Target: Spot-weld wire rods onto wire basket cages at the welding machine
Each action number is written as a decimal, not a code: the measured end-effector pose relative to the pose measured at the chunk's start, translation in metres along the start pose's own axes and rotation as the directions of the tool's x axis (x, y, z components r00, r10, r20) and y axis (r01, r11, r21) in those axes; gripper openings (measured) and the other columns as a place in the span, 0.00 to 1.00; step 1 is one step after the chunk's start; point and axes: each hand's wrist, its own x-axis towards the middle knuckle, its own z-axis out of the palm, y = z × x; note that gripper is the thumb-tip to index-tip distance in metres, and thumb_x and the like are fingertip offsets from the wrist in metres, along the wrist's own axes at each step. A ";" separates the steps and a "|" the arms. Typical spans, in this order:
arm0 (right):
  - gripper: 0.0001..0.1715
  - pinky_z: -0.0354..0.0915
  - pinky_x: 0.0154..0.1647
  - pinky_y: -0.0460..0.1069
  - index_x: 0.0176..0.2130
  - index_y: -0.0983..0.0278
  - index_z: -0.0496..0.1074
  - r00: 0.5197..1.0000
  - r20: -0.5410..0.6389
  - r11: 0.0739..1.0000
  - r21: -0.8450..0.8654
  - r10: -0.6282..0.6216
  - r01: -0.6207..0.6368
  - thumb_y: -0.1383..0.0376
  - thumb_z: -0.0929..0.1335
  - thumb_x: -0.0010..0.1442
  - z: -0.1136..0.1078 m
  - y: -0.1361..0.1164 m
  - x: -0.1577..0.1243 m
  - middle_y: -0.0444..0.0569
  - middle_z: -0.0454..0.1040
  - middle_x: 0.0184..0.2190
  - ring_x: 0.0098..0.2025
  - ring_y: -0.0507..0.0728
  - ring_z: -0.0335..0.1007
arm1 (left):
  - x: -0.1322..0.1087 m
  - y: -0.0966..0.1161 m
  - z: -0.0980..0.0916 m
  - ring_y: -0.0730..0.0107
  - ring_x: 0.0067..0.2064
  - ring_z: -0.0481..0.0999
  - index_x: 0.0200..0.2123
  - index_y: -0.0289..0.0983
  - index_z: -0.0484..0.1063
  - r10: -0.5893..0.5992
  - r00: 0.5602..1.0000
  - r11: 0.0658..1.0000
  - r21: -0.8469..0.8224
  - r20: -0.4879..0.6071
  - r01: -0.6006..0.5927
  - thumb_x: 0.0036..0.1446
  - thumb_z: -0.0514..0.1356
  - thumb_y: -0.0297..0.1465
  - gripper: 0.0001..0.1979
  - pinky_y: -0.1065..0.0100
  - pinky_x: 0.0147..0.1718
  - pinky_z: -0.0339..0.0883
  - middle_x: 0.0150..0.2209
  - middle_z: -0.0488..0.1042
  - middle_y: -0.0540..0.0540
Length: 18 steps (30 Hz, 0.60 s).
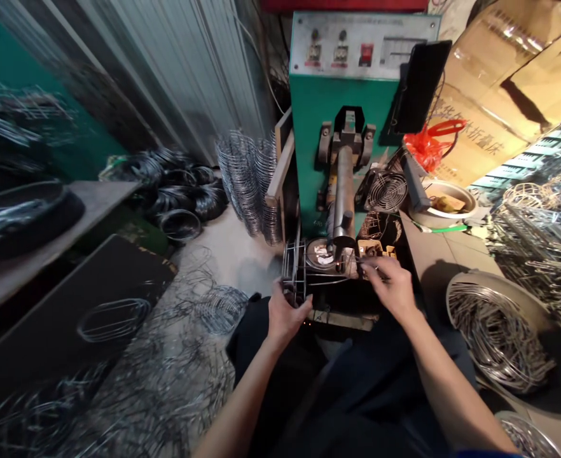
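Observation:
My left hand is closed around the lower end of a wire frame, which stands up from my fingers. A green spot welder stands in front of me, and its thick round metal arm reaches toward me between my hands. Just right of that arm's tip, my right hand is pinched on a thin wire; the fingers hide much of it. Small orange sparks show near the electrode tip and below my left hand.
Stacked wire coils stand left of the machine. Loose wire scraps cover the floor. At right are a basin of bent wires, a white bowl and a cardboard box. A dark board lies at left.

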 end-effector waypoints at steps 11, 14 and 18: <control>0.37 0.73 0.43 0.54 0.55 0.60 0.74 0.536 0.758 0.438 0.366 0.371 -0.821 0.41 0.72 0.56 0.011 0.027 -0.129 0.54 0.80 0.45 0.44 0.62 0.77 | -0.066 0.004 -0.047 0.84 0.16 0.57 0.42 0.36 0.68 -0.378 0.564 0.502 -0.349 0.734 0.791 0.47 0.67 0.58 0.33 0.73 0.19 0.62 0.33 0.78 0.43; 0.37 0.72 0.34 0.51 0.62 0.59 0.66 0.458 0.808 0.101 0.456 0.370 -0.884 0.44 0.70 0.61 0.039 -0.004 -0.150 0.54 0.80 0.44 0.35 0.58 0.78 | -0.066 0.001 -0.049 0.62 0.29 0.77 0.47 0.35 0.72 -0.271 0.636 0.529 -0.440 0.723 0.726 0.42 0.56 0.71 0.47 0.61 0.26 0.72 0.40 0.78 0.32; 0.40 0.73 0.32 0.53 0.66 0.55 0.55 0.456 0.760 -0.196 0.590 0.463 -0.784 0.42 0.66 0.64 0.072 -0.035 -0.175 0.53 0.79 0.42 0.36 0.60 0.80 | -0.098 -0.016 -0.017 0.41 0.58 0.73 0.58 0.41 0.65 -0.136 0.812 0.610 -0.598 0.567 0.520 0.32 0.69 0.65 0.54 0.49 0.48 0.73 0.59 0.70 0.30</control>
